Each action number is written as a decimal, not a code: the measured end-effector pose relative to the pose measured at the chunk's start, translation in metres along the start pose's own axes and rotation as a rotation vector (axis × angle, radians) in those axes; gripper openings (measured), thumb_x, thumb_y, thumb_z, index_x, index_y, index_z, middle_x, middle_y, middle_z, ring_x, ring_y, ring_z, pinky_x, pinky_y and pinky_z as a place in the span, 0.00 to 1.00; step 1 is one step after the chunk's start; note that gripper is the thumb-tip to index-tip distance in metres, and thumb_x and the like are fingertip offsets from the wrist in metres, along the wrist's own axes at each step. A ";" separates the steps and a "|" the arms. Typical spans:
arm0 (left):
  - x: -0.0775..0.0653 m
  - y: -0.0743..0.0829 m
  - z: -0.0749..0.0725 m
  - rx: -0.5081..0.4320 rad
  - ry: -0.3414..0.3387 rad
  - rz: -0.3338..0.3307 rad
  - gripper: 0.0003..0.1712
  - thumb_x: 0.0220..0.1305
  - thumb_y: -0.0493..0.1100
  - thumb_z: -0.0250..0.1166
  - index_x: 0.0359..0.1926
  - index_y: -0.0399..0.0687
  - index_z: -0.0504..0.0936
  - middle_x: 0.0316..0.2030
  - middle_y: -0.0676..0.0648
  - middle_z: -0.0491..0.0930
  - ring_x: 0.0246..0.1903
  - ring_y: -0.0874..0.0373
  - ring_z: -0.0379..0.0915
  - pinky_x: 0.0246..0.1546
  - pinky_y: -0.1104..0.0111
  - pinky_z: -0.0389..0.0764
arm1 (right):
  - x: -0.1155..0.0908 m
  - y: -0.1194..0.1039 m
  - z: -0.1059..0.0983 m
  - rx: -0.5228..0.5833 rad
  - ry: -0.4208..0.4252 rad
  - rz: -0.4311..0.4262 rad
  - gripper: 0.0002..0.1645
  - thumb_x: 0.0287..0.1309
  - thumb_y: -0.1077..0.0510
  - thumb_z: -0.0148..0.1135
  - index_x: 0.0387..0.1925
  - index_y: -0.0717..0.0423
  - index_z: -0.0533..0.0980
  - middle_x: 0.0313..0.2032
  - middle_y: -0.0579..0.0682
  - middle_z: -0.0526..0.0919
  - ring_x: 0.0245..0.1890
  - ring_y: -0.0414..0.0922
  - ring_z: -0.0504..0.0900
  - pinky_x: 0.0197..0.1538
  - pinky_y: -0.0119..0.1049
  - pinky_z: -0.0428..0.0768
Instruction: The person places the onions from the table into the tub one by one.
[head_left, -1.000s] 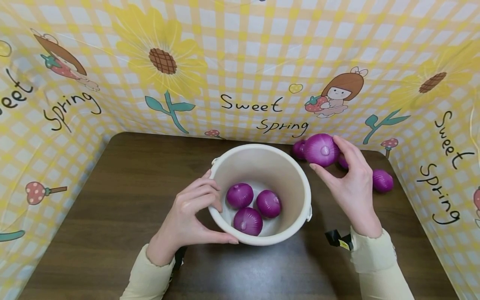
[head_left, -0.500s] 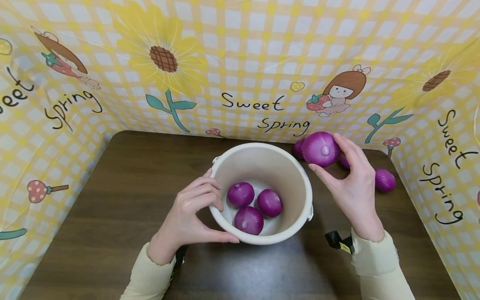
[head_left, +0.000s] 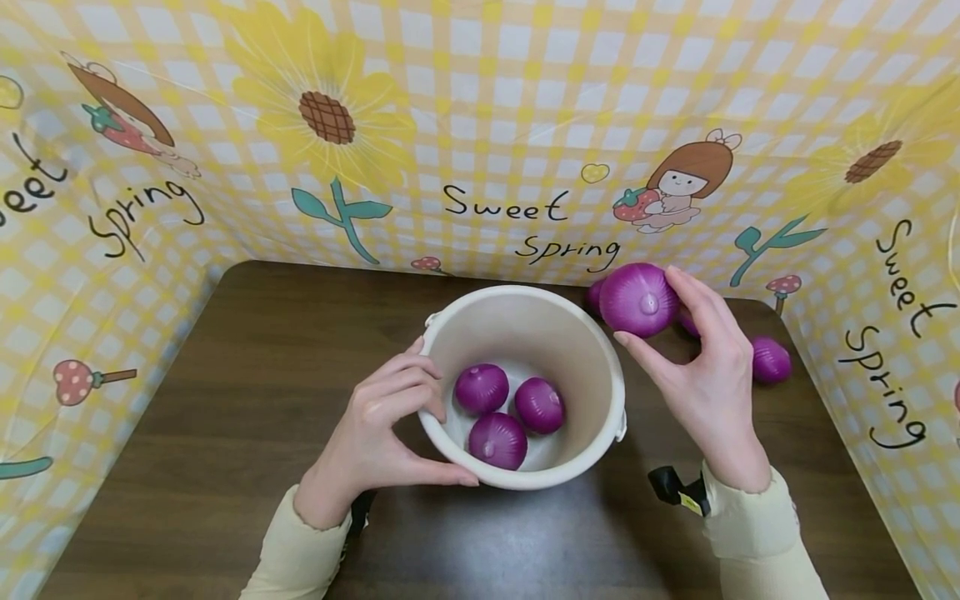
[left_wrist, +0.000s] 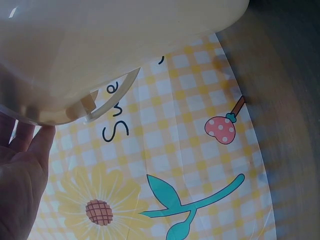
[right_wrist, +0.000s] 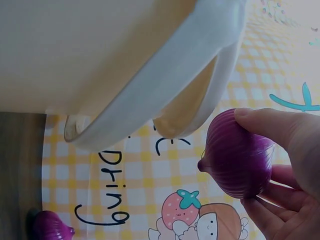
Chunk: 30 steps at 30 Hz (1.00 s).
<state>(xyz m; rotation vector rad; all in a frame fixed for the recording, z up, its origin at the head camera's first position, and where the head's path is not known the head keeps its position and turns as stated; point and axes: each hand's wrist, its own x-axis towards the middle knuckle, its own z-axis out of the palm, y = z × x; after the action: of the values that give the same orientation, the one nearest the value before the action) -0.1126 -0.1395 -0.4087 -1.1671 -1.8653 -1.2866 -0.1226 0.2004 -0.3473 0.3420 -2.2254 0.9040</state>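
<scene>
A cream bucket (head_left: 596,450) stands mid-table with three purple onions inside, one of them the front onion (head_left: 498,441). My left hand (head_left: 386,429) grips the bucket's left rim, fingers over the edge and thumb along the front. In the left wrist view, the fingers (left_wrist: 40,145) meet the rim. My right hand (head_left: 708,367) holds another purple onion (head_left: 638,300) between thumb and fingers, raised at the right of the bucket. The right wrist view shows this onion (right_wrist: 237,157) beside the bucket's rim, its pointed end toward the bucket.
On the dark wooden table (head_left: 300,333), a loose onion (head_left: 771,361) lies at the right. More onions are partly hidden behind the held one, including an onion (head_left: 596,296) at the back. A yellow checked cloth (head_left: 480,125) walls the back and sides.
My right hand has shifted the held onion slightly left, toward the bucket. My left hand keeps its grip on the rim, and the onions in the bucket lie the same.
</scene>
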 end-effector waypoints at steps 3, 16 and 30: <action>0.000 0.000 0.000 0.002 -0.002 -0.002 0.34 0.34 0.66 0.86 0.27 0.48 0.79 0.27 0.54 0.78 0.41 0.48 0.76 0.65 0.36 0.66 | -0.001 -0.003 -0.001 0.000 -0.012 -0.012 0.51 0.36 0.65 0.87 0.66 0.55 0.76 0.63 0.51 0.78 0.63 0.50 0.75 0.63 0.26 0.73; 0.000 0.000 0.000 0.004 -0.001 0.006 0.34 0.34 0.66 0.86 0.26 0.47 0.78 0.26 0.54 0.78 0.41 0.49 0.76 0.65 0.36 0.66 | -0.003 -0.013 -0.004 0.040 -0.014 -0.024 0.52 0.35 0.67 0.87 0.67 0.54 0.76 0.63 0.51 0.77 0.63 0.49 0.75 0.63 0.29 0.75; 0.000 0.000 0.000 -0.005 0.001 0.002 0.34 0.34 0.65 0.86 0.26 0.47 0.78 0.27 0.54 0.78 0.41 0.49 0.76 0.65 0.36 0.66 | -0.005 -0.023 -0.002 0.050 -0.003 -0.066 0.51 0.32 0.70 0.87 0.64 0.61 0.76 0.62 0.56 0.79 0.61 0.52 0.77 0.65 0.31 0.74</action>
<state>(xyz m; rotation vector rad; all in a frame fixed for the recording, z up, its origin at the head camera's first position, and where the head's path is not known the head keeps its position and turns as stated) -0.1126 -0.1394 -0.4088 -1.1702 -1.8604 -1.2908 -0.1073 0.1848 -0.3376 0.4382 -2.1844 0.9252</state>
